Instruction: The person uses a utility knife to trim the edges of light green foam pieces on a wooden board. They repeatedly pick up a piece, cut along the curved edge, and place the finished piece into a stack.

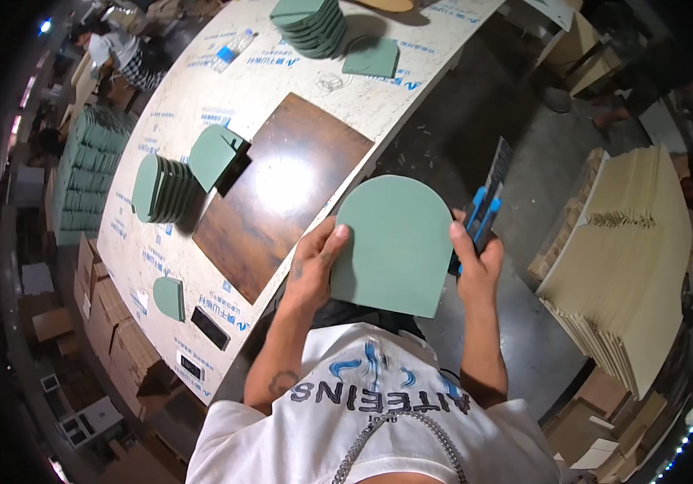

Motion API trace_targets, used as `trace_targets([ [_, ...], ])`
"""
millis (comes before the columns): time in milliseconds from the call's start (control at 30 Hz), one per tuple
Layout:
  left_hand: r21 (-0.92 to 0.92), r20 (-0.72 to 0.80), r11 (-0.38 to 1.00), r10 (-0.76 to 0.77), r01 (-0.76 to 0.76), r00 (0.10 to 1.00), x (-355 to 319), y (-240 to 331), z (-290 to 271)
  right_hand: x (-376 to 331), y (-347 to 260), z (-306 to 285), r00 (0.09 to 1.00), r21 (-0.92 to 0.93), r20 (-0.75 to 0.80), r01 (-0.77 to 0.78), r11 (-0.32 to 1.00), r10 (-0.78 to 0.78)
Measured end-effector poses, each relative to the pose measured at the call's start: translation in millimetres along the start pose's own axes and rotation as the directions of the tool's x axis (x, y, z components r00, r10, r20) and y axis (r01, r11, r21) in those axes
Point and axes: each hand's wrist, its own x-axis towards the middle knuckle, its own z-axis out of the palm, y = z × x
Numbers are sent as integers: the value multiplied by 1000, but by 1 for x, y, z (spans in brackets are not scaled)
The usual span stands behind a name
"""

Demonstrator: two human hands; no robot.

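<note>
A green arch-shaped panel [392, 246] with a round top and straight lower edge is held up in front of me, past the table's near edge. My left hand [313, 262] grips its left side, thumb on the face. On the opposite edge, my right hand [480, 256] has its thumb against the panel. That same hand also holds a black-and-blue tool [484, 214] with a long narrow grey strip pointing up; its exact kind is unclear. The fingers behind the panel are hidden.
On the white table [193, 105] lie a brown board [237, 234], stacked green panels [161, 189], another green stack [310, 28], a bottle [233, 52] and a phone [210, 327]. Tan sheets [629, 250] stand at right. A person [121, 56] is at far left.
</note>
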Motion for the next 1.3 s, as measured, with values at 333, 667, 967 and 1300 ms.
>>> trace_targets([
  [333, -226, -39, 935, 270, -272, 962, -102, 28, 68, -90, -60, -52, 970, 246, -2, 238, 940, -245],
  [667, -309, -58, 883, 353, -353, 934, -91, 29, 68, -91, -85, -50, 929, 47, -2, 369, 928, -370],
  [967, -428, -200, 852, 236, -302, 951, -73, 34, 21, -46, -77, 10, 992, -60, 121, 52, 997, -44],
  [1300, -556, -446, 756, 81, -347, 891, -21, -12, -110, 11, -32, 146, 823, -242, 464, -237, 941, 326],
])
